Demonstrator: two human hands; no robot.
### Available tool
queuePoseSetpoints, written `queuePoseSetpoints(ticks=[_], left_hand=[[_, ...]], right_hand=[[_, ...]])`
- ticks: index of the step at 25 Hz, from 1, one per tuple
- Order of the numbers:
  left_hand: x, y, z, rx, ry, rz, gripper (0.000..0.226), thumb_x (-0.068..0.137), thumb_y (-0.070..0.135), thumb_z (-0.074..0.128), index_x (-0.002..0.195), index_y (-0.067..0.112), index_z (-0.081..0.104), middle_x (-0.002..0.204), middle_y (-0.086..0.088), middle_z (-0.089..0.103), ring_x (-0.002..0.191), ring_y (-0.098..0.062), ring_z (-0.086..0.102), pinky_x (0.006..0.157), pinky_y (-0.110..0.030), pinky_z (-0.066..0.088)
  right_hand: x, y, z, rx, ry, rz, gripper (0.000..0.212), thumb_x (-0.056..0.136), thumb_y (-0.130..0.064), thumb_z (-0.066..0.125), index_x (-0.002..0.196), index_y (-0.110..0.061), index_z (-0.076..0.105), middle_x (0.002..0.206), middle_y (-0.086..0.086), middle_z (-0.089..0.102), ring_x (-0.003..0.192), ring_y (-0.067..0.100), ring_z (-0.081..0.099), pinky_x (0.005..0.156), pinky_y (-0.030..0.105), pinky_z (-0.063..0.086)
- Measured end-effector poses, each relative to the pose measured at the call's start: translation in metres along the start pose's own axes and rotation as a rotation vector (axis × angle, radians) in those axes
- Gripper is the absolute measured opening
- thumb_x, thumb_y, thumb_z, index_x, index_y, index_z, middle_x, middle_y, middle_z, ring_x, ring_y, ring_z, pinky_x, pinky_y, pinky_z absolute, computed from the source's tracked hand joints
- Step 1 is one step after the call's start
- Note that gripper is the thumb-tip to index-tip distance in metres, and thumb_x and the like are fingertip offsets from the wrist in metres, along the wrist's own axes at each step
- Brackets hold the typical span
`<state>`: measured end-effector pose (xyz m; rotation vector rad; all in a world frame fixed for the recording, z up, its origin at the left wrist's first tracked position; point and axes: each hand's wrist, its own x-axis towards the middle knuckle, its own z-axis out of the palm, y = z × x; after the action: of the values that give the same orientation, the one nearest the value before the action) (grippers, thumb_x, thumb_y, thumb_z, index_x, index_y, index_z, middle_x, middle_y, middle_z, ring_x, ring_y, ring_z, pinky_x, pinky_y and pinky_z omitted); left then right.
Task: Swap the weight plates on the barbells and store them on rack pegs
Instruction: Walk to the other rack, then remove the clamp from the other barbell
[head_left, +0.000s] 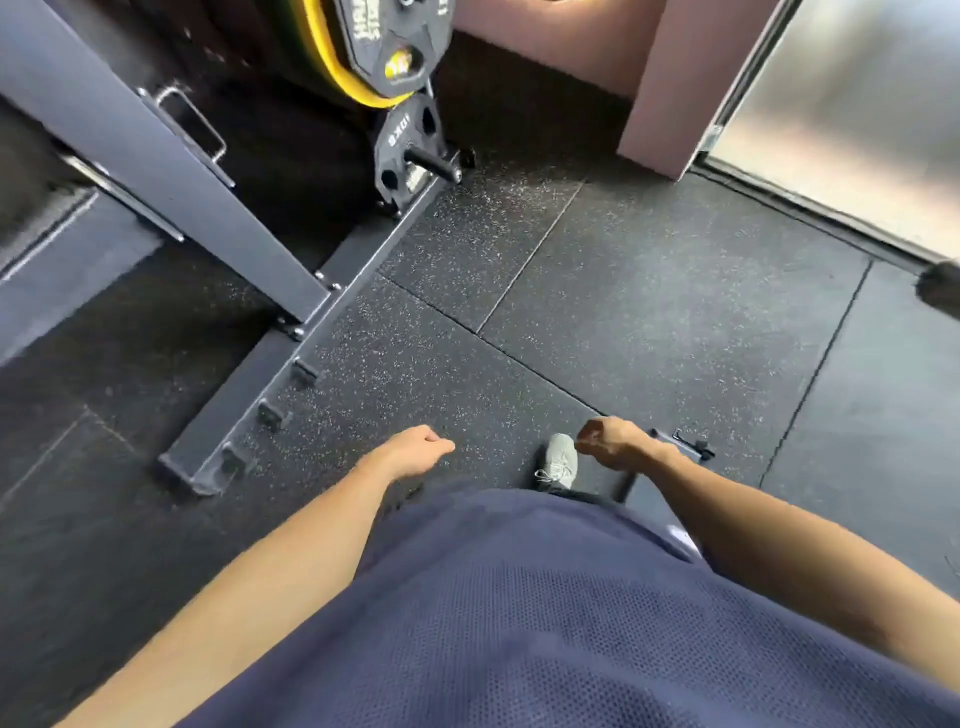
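Speckled matt rubber floor (623, 291), matt grey metal rack (332, 291), black plates (410, 145), navy mesh-cloth shirt (519, 623).

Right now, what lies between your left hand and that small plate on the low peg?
Head view: only bare speckled floor separates the left hand from the small plate; the rack's base rail runs alongside.
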<state>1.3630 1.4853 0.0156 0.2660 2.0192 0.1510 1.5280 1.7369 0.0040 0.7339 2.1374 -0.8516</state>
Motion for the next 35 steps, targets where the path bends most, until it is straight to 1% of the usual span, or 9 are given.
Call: queuePoseSetpoints(ticks=[3,6,11,13,15,17,19,23,35], left_hand=[[-0.010,0.000,0.010,-0.185,0.062,-0.092,0.033,0.090,0.053,0.050,0.110,0.027,0.057,0.122,0.005,0.057,0.110,-0.020,0.053,0.094,-0.036,0.041],[-0.021,-0.008,0.017,-0.353,0.191,-0.147,0.027,0.091,0.045,0.055,0.105,0.024,0.059,0.110,0.001,0.063,0.101,-0.021,0.057,0.082,-0.032,0.043],[-0.044,-0.026,0.004,-0.605,0.361,-0.217,0.030,0.089,0.044,0.058,0.110,0.022,0.056,0.089,0.002,0.064,0.089,-0.022,0.060,0.081,-0.032,0.045],[-0.056,-0.037,-0.013,-0.671,0.436,-0.234,0.035,0.089,0.045,0.058,0.116,0.023,0.055,0.096,0.002,0.063,0.090,-0.023,0.061,0.088,-0.035,0.048],[-0.069,-0.048,-0.037,-0.663,0.537,-0.240,0.039,0.090,0.044,0.058,0.124,0.023,0.053,0.114,-0.002,0.060,0.097,-0.022,0.061,0.094,-0.038,0.047],[-0.082,-0.056,-0.067,-0.672,0.646,-0.234,0.043,0.094,0.041,0.057,0.130,0.020,0.051,0.126,-0.006,0.058,0.095,-0.016,0.056,0.091,-0.033,0.041],[-0.099,-0.061,-0.101,-0.679,0.750,-0.234,0.045,0.094,0.042,0.057,0.132,0.019,0.051,0.125,-0.004,0.057,0.091,-0.013,0.058,0.085,-0.030,0.039],[-0.144,-0.073,-0.182,-0.678,0.993,-0.190,0.047,0.089,0.045,0.060,0.130,0.022,0.054,0.138,-0.007,0.053,0.117,-0.024,0.056,0.097,-0.036,0.044],[-0.328,-0.080,-0.377,-0.572,1.502,-0.086,0.045,0.088,0.048,0.057,0.127,0.026,0.055,0.133,-0.002,0.056,0.120,-0.022,0.054,0.101,-0.038,0.042]], right_hand=[[0.028,-0.020,-0.037,-0.086,-0.060,-0.096,0.032,0.096,-0.024,0.053,0.114,-0.001,0.065,0.120,0.014,0.065,0.114,0.030,0.059,0.094,0.034,0.047],[0.049,-0.058,-0.057,-0.167,-0.103,-0.147,0.032,0.094,-0.024,0.056,0.120,-0.007,0.063,0.118,0.011,0.064,0.107,0.022,0.059,0.091,0.027,0.043],[0.067,-0.124,-0.063,-0.296,-0.165,-0.294,0.031,0.093,-0.027,0.059,0.116,-0.006,0.062,0.085,0.010,0.066,0.073,0.022,0.063,0.063,0.020,0.047],[0.066,-0.166,-0.072,-0.339,-0.149,-0.372,0.033,0.093,-0.028,0.058,0.119,-0.007,0.061,0.087,0.010,0.067,0.066,0.017,0.060,0.052,0.011,0.043],[0.063,-0.210,-0.086,-0.403,-0.131,-0.475,0.035,0.095,-0.030,0.056,0.125,-0.011,0.059,0.117,0.009,0.066,0.095,0.021,0.065,0.073,0.015,0.047],[0.057,-0.252,-0.103,-0.453,-0.093,-0.572,0.038,0.096,-0.034,0.054,0.129,-0.016,0.057,0.130,0.005,0.061,0.110,0.022,0.063,0.086,0.024,0.047],[0.051,-0.289,-0.120,-0.463,-0.047,-0.643,0.040,0.095,-0.035,0.054,0.130,-0.017,0.056,0.132,0.005,0.060,0.112,0.023,0.062,0.091,0.029,0.047],[0.030,-0.367,-0.159,-0.464,0.092,-0.805,0.038,0.093,-0.032,0.056,0.127,-0.017,0.058,0.126,0.004,0.062,0.114,0.025,0.060,0.095,0.029,0.045],[-0.085,-0.542,-0.293,-0.282,0.368,-1.205,0.045,0.091,-0.036,0.059,0.130,-0.015,0.052,0.129,0.009,0.060,0.111,0.027,0.060,0.098,0.038,0.046]])
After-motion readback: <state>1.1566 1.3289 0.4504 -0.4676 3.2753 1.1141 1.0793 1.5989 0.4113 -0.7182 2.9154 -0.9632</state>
